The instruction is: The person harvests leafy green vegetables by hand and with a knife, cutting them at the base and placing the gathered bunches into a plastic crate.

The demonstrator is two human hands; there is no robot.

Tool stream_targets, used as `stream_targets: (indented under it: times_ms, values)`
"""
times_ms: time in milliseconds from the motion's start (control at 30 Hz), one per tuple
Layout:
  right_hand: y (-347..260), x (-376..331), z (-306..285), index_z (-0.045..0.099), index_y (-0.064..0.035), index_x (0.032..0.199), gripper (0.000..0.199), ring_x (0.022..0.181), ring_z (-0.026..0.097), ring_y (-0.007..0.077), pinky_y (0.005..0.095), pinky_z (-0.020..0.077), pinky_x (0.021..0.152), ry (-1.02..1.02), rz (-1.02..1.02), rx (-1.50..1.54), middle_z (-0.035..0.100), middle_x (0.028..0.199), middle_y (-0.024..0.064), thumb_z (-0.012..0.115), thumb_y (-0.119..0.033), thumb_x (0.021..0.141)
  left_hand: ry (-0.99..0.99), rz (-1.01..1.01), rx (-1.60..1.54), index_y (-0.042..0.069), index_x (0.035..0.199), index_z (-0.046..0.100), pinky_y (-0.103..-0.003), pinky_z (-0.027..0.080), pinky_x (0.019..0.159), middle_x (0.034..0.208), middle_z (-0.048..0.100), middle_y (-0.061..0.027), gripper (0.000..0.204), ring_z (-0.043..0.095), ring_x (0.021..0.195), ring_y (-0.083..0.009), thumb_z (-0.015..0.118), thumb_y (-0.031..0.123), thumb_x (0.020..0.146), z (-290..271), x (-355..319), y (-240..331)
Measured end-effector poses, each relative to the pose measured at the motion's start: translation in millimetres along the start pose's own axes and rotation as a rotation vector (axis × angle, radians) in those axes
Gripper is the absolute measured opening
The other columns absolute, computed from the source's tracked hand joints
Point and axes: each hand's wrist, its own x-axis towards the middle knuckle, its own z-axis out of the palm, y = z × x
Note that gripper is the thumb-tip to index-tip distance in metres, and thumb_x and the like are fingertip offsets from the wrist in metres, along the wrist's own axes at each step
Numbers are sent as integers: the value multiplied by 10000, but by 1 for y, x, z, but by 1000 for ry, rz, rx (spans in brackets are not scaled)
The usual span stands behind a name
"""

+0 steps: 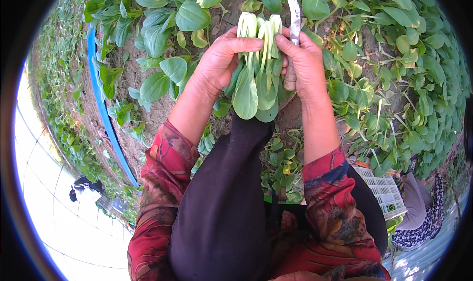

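**Bok choy held in both hands over the vegetable bed**

Rows of leafy bok choy plants (394, 59) fill the far and right ground, rooted in bare brown soil (133, 79). A blue pipe (101, 108) curves along the left edge of the bed. At the near right stands a white slatted crate (384, 192), and beside it another person (419, 212) in patterned clothing crouches. The wearer's dark-trousered knee (226, 197) rises in the middle, right under the hands.

The left hand (219, 61) wraps the pale stalks of a cut bok choy (256, 79), fingers (244, 44) curled shut across them; its leaves hang toward the knee. The right hand (305, 59) presses its fingertips on the same stalks from the right while gripping a knife (294, 19), blade pointing away toward the far plants.
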Motion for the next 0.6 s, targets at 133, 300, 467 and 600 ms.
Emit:
stream_targets:
  times_ms: [133, 300, 467, 600]
  values:
    - [4, 1, 0, 639, -58, 938, 189, 470, 455, 39, 193, 344, 388, 7, -16, -60, 555, 637, -35, 725, -130, 786, 5, -37, -37, -24, 1158, 523, -367, 554, 776, 998, 640, -135, 432, 655, 846, -237, 672, 36, 757, 1, -2, -3]
    - [-19, -6, -1, 633, -48, 934, 193, 444, 426, 21, 183, 334, 372, 91, -177, -109, 559, 661, -40, 730, -106, 777, 109, 63, 151, -10, 1150, 519, -354, 562, 747, 976, 645, -126, 447, 661, 823, -219, 693, 11, 739, 9, -1, -3]
    - [-27, -6, 16, 636, 5, 918, 273, 588, 558, 98, 246, 460, 556, -45, -324, -498, 603, 695, 10, 754, -151, 728, 277, 175, 359, 7, 1177, 449, -312, 507, 809, 1033, 606, -88, 557, 613, 917, -177, 731, -28, 697, 27, -3, -8]
    - [-31, 6, 10, 638, 21, 897, 338, 588, 576, 158, 309, 478, 580, -27, -364, -835, 615, 662, 76, 761, -200, 671, 202, 151, 416, 7, 1201, 441, -309, 503, 822, 1044, 603, -86, 602, 611, 938, -180, 749, -20, 684, 27, -4, -10]
